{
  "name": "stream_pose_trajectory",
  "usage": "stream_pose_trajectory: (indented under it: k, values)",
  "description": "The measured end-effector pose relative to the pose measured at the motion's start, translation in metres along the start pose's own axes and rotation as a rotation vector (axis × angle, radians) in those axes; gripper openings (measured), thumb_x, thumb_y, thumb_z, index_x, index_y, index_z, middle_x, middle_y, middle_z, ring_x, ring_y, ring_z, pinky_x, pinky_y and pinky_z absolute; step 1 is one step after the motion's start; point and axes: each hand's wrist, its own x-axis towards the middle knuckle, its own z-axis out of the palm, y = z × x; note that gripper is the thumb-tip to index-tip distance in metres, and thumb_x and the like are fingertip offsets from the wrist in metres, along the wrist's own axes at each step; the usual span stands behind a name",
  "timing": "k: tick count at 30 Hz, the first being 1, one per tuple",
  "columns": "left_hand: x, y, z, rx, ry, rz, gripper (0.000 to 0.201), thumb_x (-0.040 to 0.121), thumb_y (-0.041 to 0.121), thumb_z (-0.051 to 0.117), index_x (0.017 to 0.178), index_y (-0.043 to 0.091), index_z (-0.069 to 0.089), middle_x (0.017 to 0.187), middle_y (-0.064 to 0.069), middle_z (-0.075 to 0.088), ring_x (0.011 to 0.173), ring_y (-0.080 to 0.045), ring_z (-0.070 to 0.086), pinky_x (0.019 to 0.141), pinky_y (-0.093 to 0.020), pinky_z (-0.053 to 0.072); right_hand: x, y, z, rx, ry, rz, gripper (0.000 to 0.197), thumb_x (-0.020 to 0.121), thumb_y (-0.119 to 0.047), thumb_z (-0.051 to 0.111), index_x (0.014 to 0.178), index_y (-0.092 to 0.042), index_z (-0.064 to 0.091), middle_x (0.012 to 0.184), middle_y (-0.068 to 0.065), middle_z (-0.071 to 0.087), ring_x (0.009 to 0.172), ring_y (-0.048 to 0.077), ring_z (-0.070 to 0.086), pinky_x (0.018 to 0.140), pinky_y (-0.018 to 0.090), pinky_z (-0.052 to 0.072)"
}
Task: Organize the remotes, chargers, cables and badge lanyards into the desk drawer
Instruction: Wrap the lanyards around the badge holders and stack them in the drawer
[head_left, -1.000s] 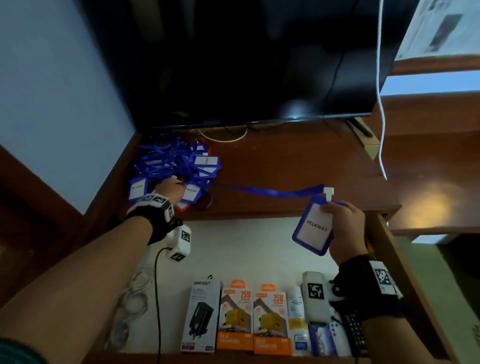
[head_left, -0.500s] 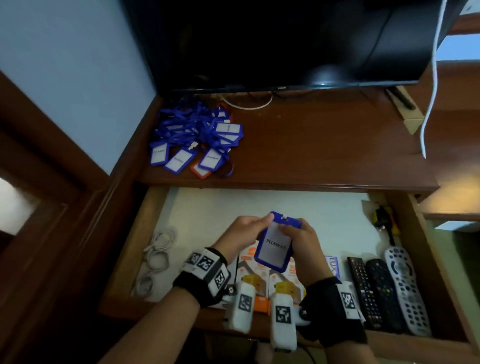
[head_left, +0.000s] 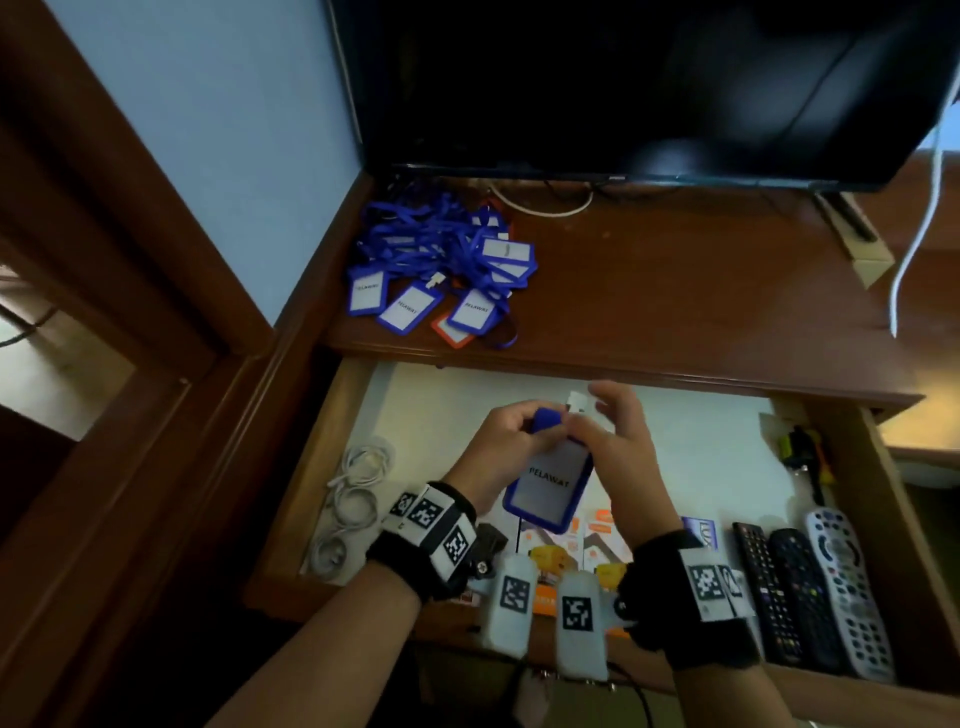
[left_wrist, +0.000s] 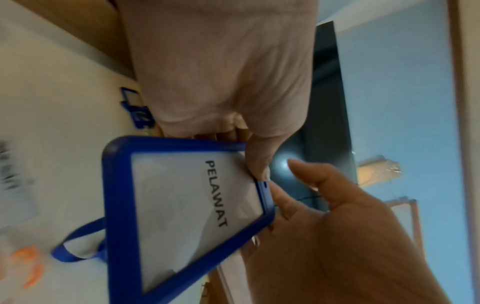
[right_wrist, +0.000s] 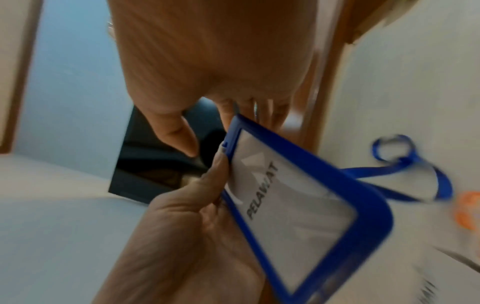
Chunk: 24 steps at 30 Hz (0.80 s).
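Observation:
A blue-framed badge (head_left: 548, 486) marked PELAWAT hangs tilted over the open drawer (head_left: 317, 467). My left hand (head_left: 524, 423) pinches its top edge, thumb on the face (left_wrist: 257, 168), with bunched blue strap (head_left: 545, 418) in its grip. My right hand (head_left: 597, 415) is beside it: its fingers (right_wrist: 249, 111) lie straight behind the badge's top edge and its thumb (right_wrist: 182, 139) stands apart. A loop of strap (right_wrist: 415, 164) trails below the badge (left_wrist: 187, 205). A white clip (head_left: 576, 400) shows between the hands.
A pile of blue badge lanyards (head_left: 441, 270) lies on the desk's left, under a dark TV (head_left: 623, 78). In the drawer are coiled white cables (head_left: 353, 493) at left, charger boxes (head_left: 550, 561) in front, three remotes (head_left: 795, 587) at right. A white cord (head_left: 914, 249) hangs at right.
The badge came from the desk edge down over the drawer and my left hand left the pile to take it. Since half a second ago my right fingers have loosened and spread.

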Motion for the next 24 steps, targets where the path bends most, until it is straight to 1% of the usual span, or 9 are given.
stream_pose_trajectory:
  k: [2,5,7,9,11,14,18,20,24]
  values:
    - [0.000,0.021,-0.007,0.014,-0.083,0.061,0.020,0.091,0.008,0.060,0.111,0.007,0.064,0.101,-0.015,0.067,0.087,-0.025,0.064,0.076,-0.036,0.052,0.007,-0.025,0.002,0.020,-0.080,-0.090,0.028,0.090,-0.013,0.061,0.117,-0.019,0.055,0.115,-0.002,0.058,0.097,0.008,0.056,0.079,0.027,0.047]
    - [-0.002,0.052,-0.019,0.021,-0.137,0.149,0.021,0.093,0.009,0.059,0.113,0.007,0.063,0.100,-0.012,0.067,0.085,-0.023,0.065,0.075,-0.035,0.053,0.011,-0.056,0.006,0.068,-0.163,-0.118,0.021,0.091,-0.024,0.061,0.110,-0.014,0.058,0.096,0.016,0.058,0.084,0.019,0.057,0.072,0.033,0.048]
    - [-0.001,0.068,-0.028,-0.041,-0.108,0.198,0.020,0.093,0.009,0.058,0.112,0.007,0.063,0.099,-0.012,0.068,0.083,-0.021,0.066,0.074,-0.033,0.054,0.011,-0.071,0.010,0.125,-0.193,-0.131,0.031,0.085,-0.032,0.062,0.104,-0.008,0.057,0.085,0.008,0.059,0.077,0.016,0.058,0.069,0.030,0.047]
    - [0.001,0.086,-0.037,-0.137,-0.060,0.247,0.022,0.093,0.009,0.057,0.113,0.006,0.064,0.102,-0.014,0.070,0.086,-0.022,0.067,0.076,-0.034,0.056,0.013,-0.084,0.015,0.135,-0.242,-0.143,0.031,0.083,-0.035,0.063,0.098,-0.008,0.057,0.083,0.002,0.063,0.077,0.017,0.060,0.069,0.031,0.047]
    - [0.003,0.106,-0.045,-0.233,-0.017,0.284,0.020,0.094,0.010,0.055,0.111,0.009,0.065,0.099,-0.010,0.072,0.084,-0.019,0.069,0.072,-0.033,0.056,0.014,-0.098,0.021,0.132,-0.291,-0.162,0.031,0.084,-0.034,0.065,0.099,-0.009,0.057,0.089,0.005,0.065,0.082,0.025,0.062,0.073,0.039,0.049]
    - [0.004,0.136,-0.051,-0.336,-0.036,0.348,0.025,0.093,0.016,0.054,0.115,0.009,0.062,0.097,-0.009,0.070,0.085,-0.022,0.067,0.070,-0.034,0.055,0.016,-0.123,0.033,0.137,-0.332,-0.212,0.040,0.081,-0.030,0.064,0.112,-0.006,0.056,0.102,0.012,0.067,0.091,0.026,0.067,0.076,0.035,0.057]
    - [0.000,0.166,-0.052,-0.492,-0.103,0.453,0.034,0.089,0.019,0.052,0.119,0.004,0.057,0.092,-0.010,0.067,0.080,-0.020,0.064,0.069,-0.033,0.056,0.017,-0.144,0.047,0.004,-0.298,-0.355,0.022,0.092,-0.017,0.059,0.113,-0.012,0.059,0.107,0.018,0.066,0.094,0.031,0.066,0.082,0.041,0.057]
    - [0.000,0.172,-0.055,-0.551,-0.123,0.459,0.040,0.081,0.021,0.057,0.118,0.004,0.057,0.093,-0.010,0.067,0.081,-0.020,0.065,0.072,-0.033,0.056,0.019,-0.146,0.048,0.004,-0.290,-0.359,0.020,0.094,-0.016,0.056,0.111,-0.008,0.061,0.102,0.014,0.069,0.088,0.024,0.069,0.078,0.035,0.058]
    - [0.003,0.176,-0.071,-0.292,-0.110,0.401,0.045,0.071,0.019,0.067,0.114,0.011,0.057,0.101,-0.010,0.065,0.094,-0.025,0.061,0.087,-0.042,0.049,0.018,-0.148,0.034,-0.014,-0.373,-0.289,0.013,0.092,-0.017,0.057,0.099,-0.010,0.063,0.094,0.010,0.071,0.082,0.020,0.070,0.071,0.027,0.057]
